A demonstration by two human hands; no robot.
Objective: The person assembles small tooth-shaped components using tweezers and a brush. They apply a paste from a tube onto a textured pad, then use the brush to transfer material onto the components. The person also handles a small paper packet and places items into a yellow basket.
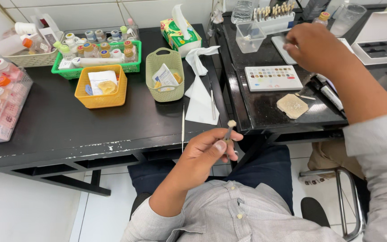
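Observation:
My left hand (207, 150) is held above my lap at the table's front edge. Its fingers pinch a thin metal holder (227, 133) with a small cream tooth-shaped piece (232, 123) on its tip. My right hand (314, 45) reaches out over the right-hand black table, fingers curled down over a white slab (279, 44). What it grips, if anything, is hidden under the fingers. Just in front of it lies a white palette (273, 78) with rows of small coloured dots.
On the left table stand an orange basket (101, 86), an olive basket (165, 74), a green tray of small jars (96, 54), a tissue box (180, 33) and white tissues (199, 96). Thin instruments (183, 125) lie near its edge. A beige pad (292, 105) lies on the right table.

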